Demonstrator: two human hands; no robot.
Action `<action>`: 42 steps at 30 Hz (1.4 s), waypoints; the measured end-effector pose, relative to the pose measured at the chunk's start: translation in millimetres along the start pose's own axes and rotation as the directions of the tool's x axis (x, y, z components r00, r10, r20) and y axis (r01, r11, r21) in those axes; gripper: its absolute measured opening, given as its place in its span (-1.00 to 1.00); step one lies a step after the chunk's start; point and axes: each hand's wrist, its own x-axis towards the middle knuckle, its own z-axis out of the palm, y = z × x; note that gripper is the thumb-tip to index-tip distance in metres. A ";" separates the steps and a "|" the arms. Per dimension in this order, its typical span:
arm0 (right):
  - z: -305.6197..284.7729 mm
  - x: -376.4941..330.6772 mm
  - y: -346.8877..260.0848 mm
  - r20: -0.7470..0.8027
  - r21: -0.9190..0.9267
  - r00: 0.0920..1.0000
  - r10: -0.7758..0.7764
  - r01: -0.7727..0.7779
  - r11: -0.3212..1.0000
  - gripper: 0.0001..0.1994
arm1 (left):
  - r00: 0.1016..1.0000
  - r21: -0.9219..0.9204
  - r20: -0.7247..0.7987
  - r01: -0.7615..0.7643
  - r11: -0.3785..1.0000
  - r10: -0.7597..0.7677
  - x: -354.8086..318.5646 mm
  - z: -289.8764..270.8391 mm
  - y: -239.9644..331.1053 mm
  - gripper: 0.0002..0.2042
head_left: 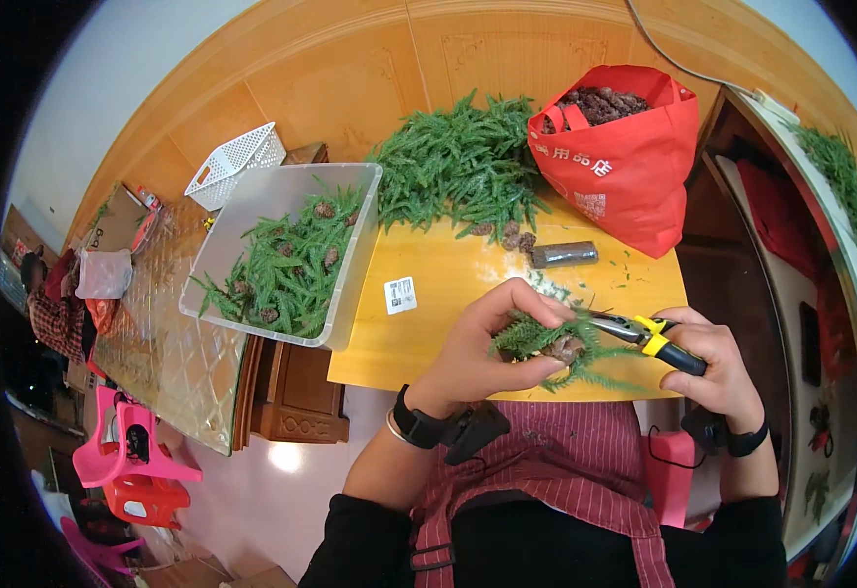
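My left hand (473,338) is closed round an artificial pine sprig (519,339), its fingers and thumb pinching it above the table's near edge. A brown pine cone (566,349) shows among the green needles. In my right hand (713,365) is a pair of pliers (656,341) with black and yellow handles. Their metal jaws point left and reach the needles beside my left fingertips; whether they grip anything there is hidden. Just beyond my hands, loose pine cones (512,238) and a dark brown bar-shaped bundle (564,255) lie on the yellow table (448,328).
A clear plastic bin (358,257) at the left holds pine sprigs with cones. Green sprigs (463,162) are heaped at the back, next to a red bag (620,181) of pine cones. A white label (400,295) and green scraps lie on the table. A white basket (240,165) stands behind the bin.
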 end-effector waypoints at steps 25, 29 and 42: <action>10.0 -2.3 -18.1 -0.105 -0.135 0.964 0.244 -0.257 0.957 -0.67 | 0.861 0.850 0.275 -0.425 0.312 0.427 12.2 4.6 8.5 -0.69; 12.2 -4.1 -15.6 -0.097 -0.107 0.986 0.134 -0.144 0.984 -0.73 | 0.920 0.662 0.039 -0.316 0.679 0.390 8.2 13.5 2.8 -0.71; 13.1 -7.2 -3.1 -0.051 -0.035 0.998 0.041 -0.042 0.999 -0.53 | 0.954 -0.321 -0.240 0.098 0.942 -0.181 0.9 18.8 -0.6 -0.80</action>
